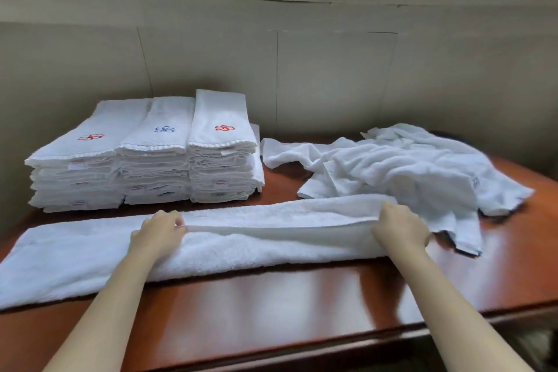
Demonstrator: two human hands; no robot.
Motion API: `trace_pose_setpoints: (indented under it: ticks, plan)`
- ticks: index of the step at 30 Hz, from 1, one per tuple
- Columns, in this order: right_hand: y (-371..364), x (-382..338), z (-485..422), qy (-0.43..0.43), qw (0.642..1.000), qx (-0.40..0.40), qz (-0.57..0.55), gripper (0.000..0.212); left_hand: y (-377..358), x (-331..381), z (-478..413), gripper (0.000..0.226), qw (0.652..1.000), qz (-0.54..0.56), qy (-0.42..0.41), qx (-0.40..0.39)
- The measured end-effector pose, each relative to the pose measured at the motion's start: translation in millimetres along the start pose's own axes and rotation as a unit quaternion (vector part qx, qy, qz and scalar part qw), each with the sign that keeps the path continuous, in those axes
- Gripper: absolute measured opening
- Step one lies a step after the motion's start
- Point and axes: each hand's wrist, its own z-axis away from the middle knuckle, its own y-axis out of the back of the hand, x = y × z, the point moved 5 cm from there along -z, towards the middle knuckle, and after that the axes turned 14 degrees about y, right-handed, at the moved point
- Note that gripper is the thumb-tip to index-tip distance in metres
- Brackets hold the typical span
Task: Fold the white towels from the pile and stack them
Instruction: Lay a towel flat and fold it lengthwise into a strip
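Much of the job looks done. Three stacks [151, 160] of folded white towels stand side by side at the far left corner of the table [302, 305], close against the wall [332, 75], each several towels high. What is left is the loose pile [407, 166] of crumpled towels at the far right, which seems to hold a few more, and the one in hand.

That towel [241, 251] lies as a long band across the middle of the table, roughly parallel to the near edge. The left hand [157, 235] and right hand [398, 226] each pinch its upper layer along the lengthwise fold, fingers [172, 220] curled round the cloth. By my judgement the long fold is being set. The crosswise folds and the move to a stack are not yet done.

Room is tight on the far side: the band's far edge lies just short of the stacks' foot, and its right end touches a towel trailing from the pile. Its left end runs to the table's left edge or past it. I cannot tell which. The broad strip of bare wood along the near edge is the freest place to work.
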Motion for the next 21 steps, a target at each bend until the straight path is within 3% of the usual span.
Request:
trace_pose_setpoints:
  ticks: [2,4,9,13,18,21]
  plan:
    - [11.9,15.6,-4.6,-0.015,0.994,0.104,-0.029,0.023,-0.8,1.4,-2.5,0.013,1.0,0.002,-0.001,0.017]
    - [8.5,25.5,-11.1,-0.014,0.988,0.143,-0.062,0.023,-1.9,2.4,-4.4,0.015,0.999,0.003,0.0,0.039]
    - [-40.6,43.7,-20.2,-0.067,0.984,0.085,-0.139,0.036,-2.9,0.1,-9.3,0.017,0.998,0.01,0.007,0.069]
    - [-47.2,46.2,-33.6,-0.068,0.99,0.085,-0.093,0.025,-1.5,0.1,-14.1,0.015,0.994,0.026,-0.002,0.105]
    - [-42.2,48.8,-33.6,-0.109,0.985,0.116,-0.058,0.035,3.6,-4.5,-15.4,0.021,0.99,0.056,-0.007,0.129]
    - [-29.0,23.7,-30.2,-0.013,0.983,0.182,-0.031,0.008,5.3,-9.5,-12.2,0.028,0.986,0.068,-0.011,0.152]
